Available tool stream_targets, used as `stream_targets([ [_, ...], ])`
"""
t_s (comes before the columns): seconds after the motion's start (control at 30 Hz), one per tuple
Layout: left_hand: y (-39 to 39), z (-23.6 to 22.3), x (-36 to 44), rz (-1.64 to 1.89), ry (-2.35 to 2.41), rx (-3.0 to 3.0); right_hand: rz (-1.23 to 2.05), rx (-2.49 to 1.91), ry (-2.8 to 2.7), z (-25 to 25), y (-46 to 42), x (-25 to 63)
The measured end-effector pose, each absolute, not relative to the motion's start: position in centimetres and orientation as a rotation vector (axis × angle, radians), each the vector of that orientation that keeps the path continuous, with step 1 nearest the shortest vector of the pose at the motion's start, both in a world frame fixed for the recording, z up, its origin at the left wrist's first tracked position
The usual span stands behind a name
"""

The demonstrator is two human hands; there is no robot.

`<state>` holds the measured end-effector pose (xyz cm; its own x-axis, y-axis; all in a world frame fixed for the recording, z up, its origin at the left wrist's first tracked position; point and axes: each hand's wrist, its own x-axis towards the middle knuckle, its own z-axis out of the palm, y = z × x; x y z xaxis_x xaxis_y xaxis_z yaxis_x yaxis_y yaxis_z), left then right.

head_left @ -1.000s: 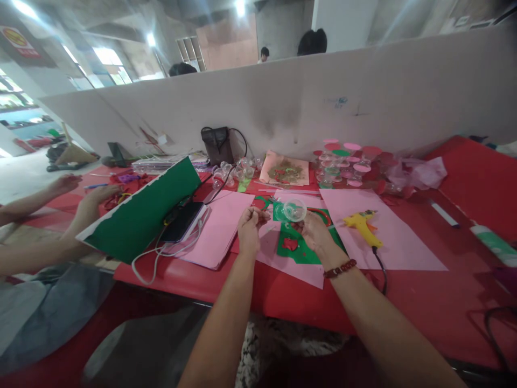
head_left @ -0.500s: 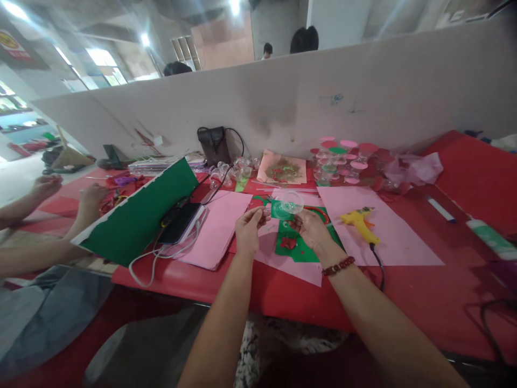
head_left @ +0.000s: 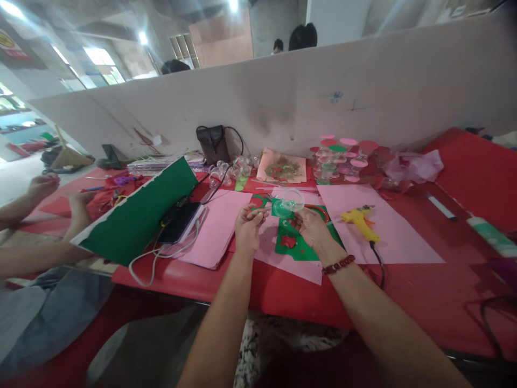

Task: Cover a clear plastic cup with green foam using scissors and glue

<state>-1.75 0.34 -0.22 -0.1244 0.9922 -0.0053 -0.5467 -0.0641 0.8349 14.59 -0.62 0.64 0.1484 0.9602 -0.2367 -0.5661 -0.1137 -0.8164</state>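
Above the table, my right hand has its fingers closed on a clear plastic cup. A small green paper square sits against the cup's left end. My left hand is to the left of that square, thumb and fingers pinched together. What those fingers hold, if anything, is too small to make out. Beneath lies a cut green sheet with a red scrap on it. Red scissor-like handles show partly behind my right hand.
A yellow glue gun rests on pink paper at the right. Cups with coloured discs are stacked at the back. Left are a phone with cables and a leaning green board. A co-worker's hands are far left.
The cup has turned in my right hand, so its green square now faces my left hand more fully. The co-worker's hands have shifted slightly left.
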Motion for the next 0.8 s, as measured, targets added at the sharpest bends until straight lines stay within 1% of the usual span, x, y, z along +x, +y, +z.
stream_targets([
  [0.3, 0.29, -0.05, -1.5, 1.518, 0.895, 0.661, 1.409, -0.977, -0.516, 0.15, -0.38, 14.63],
  [0.57, 0.54, -0.25, -1.53, 1.564, 0.851, 0.715, 1.412, -0.985, -0.54, -0.31, -0.37, 14.64],
  [0.8, 0.52, -0.51, -1.42, 1.584, 0.918, 0.799, 1.411, -1.015, -0.55, 0.08, -0.5, 14.39],
])
